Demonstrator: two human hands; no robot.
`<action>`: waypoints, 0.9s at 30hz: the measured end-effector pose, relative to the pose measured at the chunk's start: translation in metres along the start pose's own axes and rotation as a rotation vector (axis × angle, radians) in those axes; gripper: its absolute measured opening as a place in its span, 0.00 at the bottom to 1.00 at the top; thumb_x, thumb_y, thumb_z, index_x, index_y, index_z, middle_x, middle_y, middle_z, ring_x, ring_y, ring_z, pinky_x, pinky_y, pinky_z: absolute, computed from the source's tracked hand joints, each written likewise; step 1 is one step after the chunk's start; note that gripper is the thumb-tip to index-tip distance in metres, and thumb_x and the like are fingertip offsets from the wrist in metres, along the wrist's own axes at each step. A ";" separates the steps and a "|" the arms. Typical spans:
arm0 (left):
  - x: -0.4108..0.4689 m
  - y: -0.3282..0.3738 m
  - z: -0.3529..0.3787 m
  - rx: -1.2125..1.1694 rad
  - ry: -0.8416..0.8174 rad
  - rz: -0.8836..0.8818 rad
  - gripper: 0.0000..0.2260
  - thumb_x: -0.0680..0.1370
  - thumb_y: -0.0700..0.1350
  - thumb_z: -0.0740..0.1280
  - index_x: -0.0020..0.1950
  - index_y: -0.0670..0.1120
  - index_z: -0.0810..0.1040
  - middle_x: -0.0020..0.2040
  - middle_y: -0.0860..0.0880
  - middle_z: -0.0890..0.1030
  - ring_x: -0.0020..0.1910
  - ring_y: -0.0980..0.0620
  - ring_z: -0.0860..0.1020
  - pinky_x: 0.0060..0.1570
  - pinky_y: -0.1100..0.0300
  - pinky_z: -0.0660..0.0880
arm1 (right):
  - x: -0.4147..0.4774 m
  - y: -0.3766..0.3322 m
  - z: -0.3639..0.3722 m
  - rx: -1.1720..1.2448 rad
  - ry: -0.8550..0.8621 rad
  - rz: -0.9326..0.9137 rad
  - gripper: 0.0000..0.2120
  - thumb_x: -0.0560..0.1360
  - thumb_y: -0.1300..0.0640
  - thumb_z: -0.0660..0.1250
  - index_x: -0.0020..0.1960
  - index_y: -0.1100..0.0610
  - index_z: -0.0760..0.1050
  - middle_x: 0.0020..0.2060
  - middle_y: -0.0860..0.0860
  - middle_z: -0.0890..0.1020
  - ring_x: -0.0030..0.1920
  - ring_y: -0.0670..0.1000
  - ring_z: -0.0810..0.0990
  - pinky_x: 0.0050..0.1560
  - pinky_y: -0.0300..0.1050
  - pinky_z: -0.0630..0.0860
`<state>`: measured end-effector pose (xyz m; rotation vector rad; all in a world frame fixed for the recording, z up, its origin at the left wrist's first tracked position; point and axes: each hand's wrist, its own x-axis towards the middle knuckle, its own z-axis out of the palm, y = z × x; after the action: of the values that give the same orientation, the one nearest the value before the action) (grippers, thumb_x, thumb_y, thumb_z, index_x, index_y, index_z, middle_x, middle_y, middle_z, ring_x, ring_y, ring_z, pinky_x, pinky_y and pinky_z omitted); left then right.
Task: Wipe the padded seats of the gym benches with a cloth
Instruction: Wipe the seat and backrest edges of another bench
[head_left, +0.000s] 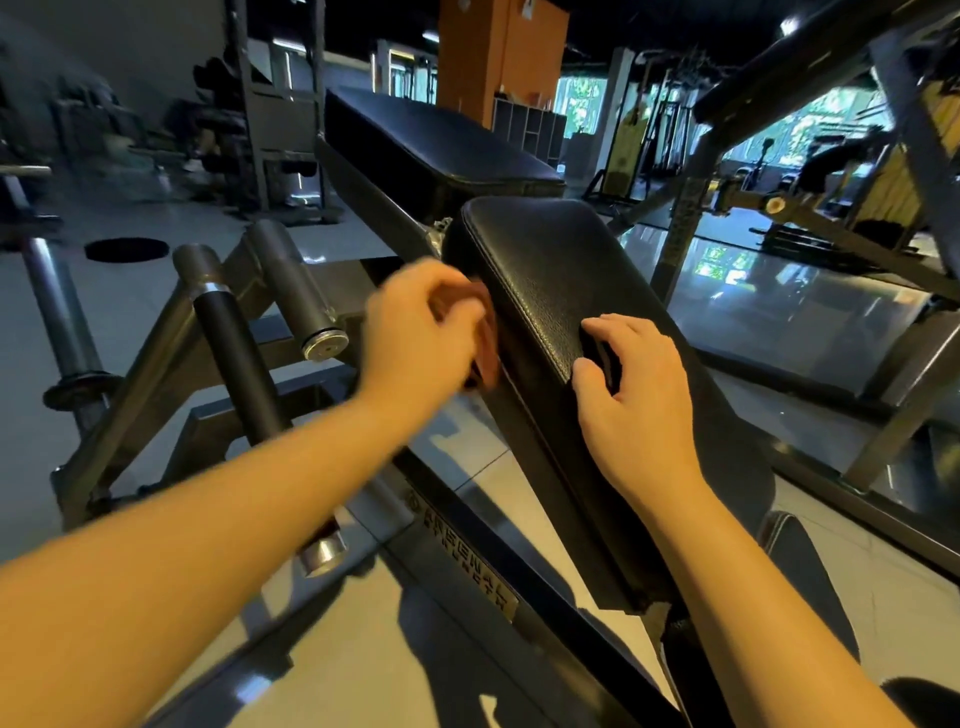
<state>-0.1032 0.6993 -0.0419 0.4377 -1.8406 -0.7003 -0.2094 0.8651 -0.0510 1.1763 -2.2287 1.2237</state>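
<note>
A long black padded bench pad (550, 275) slopes up through the middle of the head view. My left hand (421, 338) grips a reddish-brown cloth (488, 343) against the pad's left side edge; most of the cloth is hidden under the hand, which looks blurred. My right hand (634, 395) rests on the top of the pad near its right edge, fingers bent and thumb on the leather. A second black pad (431, 140) sits higher, beyond the first.
Grey steel frame tubes and weight pegs (291, 280) stand to the left of the bench. A barbell sleeve (57, 306) juts up at far left. More machines (831, 197) and a glossy tiled floor (769, 291) lie to the right.
</note>
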 end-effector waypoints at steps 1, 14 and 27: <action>0.020 -0.006 -0.003 -0.011 0.081 -0.066 0.05 0.77 0.43 0.72 0.52 0.51 0.82 0.48 0.54 0.82 0.50 0.59 0.80 0.54 0.57 0.80 | 0.000 0.000 0.001 -0.016 -0.015 -0.004 0.18 0.81 0.55 0.64 0.71 0.52 0.74 0.68 0.48 0.75 0.68 0.49 0.70 0.70 0.53 0.67; -0.030 0.005 0.013 0.022 -0.038 0.012 0.08 0.78 0.43 0.73 0.55 0.51 0.81 0.48 0.58 0.81 0.51 0.60 0.79 0.52 0.66 0.75 | -0.003 0.006 0.005 -0.028 0.017 -0.022 0.18 0.80 0.53 0.64 0.69 0.51 0.75 0.65 0.48 0.76 0.66 0.49 0.71 0.67 0.57 0.71; -0.055 0.019 0.017 -0.077 -0.080 -0.001 0.07 0.78 0.42 0.73 0.55 0.50 0.82 0.48 0.57 0.81 0.51 0.59 0.80 0.52 0.68 0.75 | 0.002 0.001 0.008 0.016 -0.106 -0.062 0.28 0.81 0.43 0.52 0.79 0.51 0.64 0.79 0.48 0.64 0.79 0.47 0.58 0.79 0.53 0.57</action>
<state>-0.0986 0.7510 -0.0739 0.3646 -1.8816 -0.7969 -0.2109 0.8577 -0.0548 1.3350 -2.2430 1.1832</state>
